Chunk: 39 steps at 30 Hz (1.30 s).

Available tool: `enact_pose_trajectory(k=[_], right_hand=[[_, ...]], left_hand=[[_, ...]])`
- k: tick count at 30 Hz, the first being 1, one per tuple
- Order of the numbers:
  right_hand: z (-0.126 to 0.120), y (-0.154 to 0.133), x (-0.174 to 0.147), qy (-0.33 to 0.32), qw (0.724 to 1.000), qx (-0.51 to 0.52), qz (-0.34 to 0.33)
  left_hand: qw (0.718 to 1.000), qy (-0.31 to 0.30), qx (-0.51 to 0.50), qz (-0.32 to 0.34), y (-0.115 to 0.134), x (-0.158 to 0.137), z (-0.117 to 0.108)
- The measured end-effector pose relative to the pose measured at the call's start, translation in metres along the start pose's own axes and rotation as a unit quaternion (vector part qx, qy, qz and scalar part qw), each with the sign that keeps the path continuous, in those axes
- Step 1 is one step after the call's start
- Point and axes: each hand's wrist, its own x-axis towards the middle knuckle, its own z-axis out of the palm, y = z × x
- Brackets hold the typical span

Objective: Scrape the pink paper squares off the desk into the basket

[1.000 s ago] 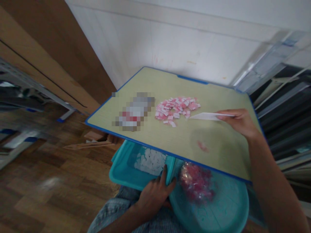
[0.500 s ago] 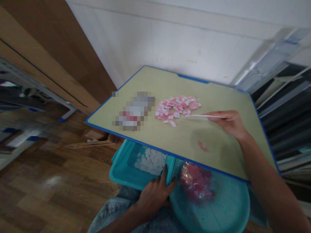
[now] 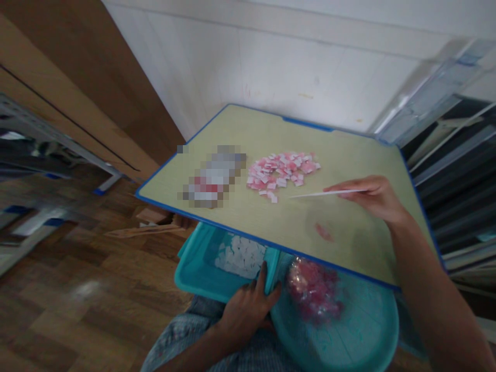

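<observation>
My right hand [image 3: 374, 199] grips a thin white strip [image 3: 310, 195], seen nearly edge-on, above the cream board. Its tip points left, close to a loose pile of small pink-and-white pieces [image 3: 284, 170]. A small pinkish piece [image 3: 323, 231] lies apart, nearer the board's front edge. Below the board, my left hand [image 3: 250, 307] holds the near right corner of a teal rectangular tray [image 3: 194, 274], index finger over the rim and thumb pointing right. Small white pieces [image 3: 242, 256] lie in that tray.
The board [image 3: 360, 160] has a blue rim and stands against a white wall. A blurred-out object [image 3: 215, 175] lies on its left. A round teal basin [image 3: 360, 330] under the front edge holds a clear bag of pink pieces [image 3: 313, 289]. Brown cardboard [image 3: 89, 77] stands at left.
My right hand and the white strip have shifted slightly toward me, and the strip's tip has come away from the pile. My left hand stays on the tray.
</observation>
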Motion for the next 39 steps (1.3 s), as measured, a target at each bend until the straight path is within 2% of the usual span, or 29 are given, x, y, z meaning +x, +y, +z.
enact_pose_trajectory(k=[2, 5, 9, 12, 16, 20, 25, 30, 36, 39], right_hand=[[0.009, -0.001, 0.005, 0.025, 1.000, 0.000, -0.004], [0.017, -0.004, 0.012, -0.016, 1.000, -0.003, -0.025], [0.007, -0.007, 0.006, -0.094, 0.995, -0.004, -0.038], [-0.002, -0.006, 0.000, -0.079, 0.996, -0.005, -0.031], [0.005, -0.003, 0.003, -0.056, 0.997, 0.006, -0.043], [0.014, -0.006, 0.010, -0.095, 0.994, 0.019, -0.055], [0.006, -0.013, 0.003, -0.150, 0.987, 0.043, -0.046], [0.010, -0.016, 0.003, -0.086, 0.992, 0.046, -0.075], [0.023, -0.013, 0.009, -0.100, 0.990, 0.014, -0.103], [0.023, -0.009, 0.009, -0.069, 0.992, -0.013, -0.108]], left_hand=[[1.000, 0.001, 0.001, 0.001, 0.000, 0.000, 0.000], [1.000, 0.003, 0.002, 0.003, -0.001, 0.000, 0.000], [1.000, 0.007, 0.003, 0.003, -0.001, 0.001, 0.001], [1.000, 0.010, 0.003, 0.004, -0.001, 0.001, 0.003], [1.000, 0.016, 0.001, 0.008, -0.001, 0.000, 0.004], [1.000, 0.017, -0.001, 0.009, -0.001, 0.000, 0.004], [1.000, 0.016, -0.004, 0.008, 0.000, 0.000, 0.002], [1.000, 0.011, -0.006, 0.007, 0.000, 0.000, 0.002], [1.000, 0.012, -0.006, 0.009, -0.001, 0.000, 0.004], [1.000, 0.015, -0.005, 0.011, -0.001, 0.001, 0.004]])
